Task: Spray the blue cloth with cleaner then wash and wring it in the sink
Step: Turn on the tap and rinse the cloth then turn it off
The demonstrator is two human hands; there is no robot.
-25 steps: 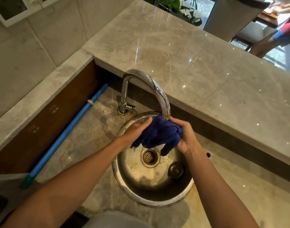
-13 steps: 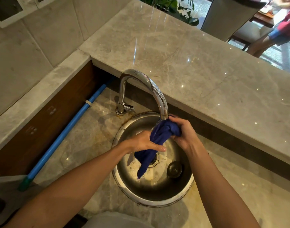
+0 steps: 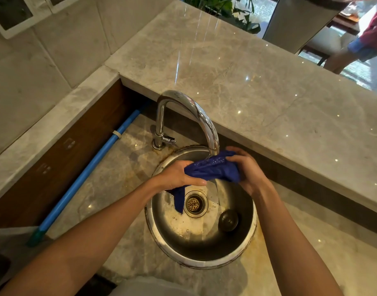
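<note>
Your two forearms come into the head view bare from the lower corners, with no sleeve, cuff, watch or band on either one as far as the edges show. Your left hand (image 3: 179,176) and right hand (image 3: 247,170) are ungloved, and no ring shows on the fingers you can see. At the bottom edge, between your arms, sits a pale grey fold of your clothing (image 3: 149,287).
</note>
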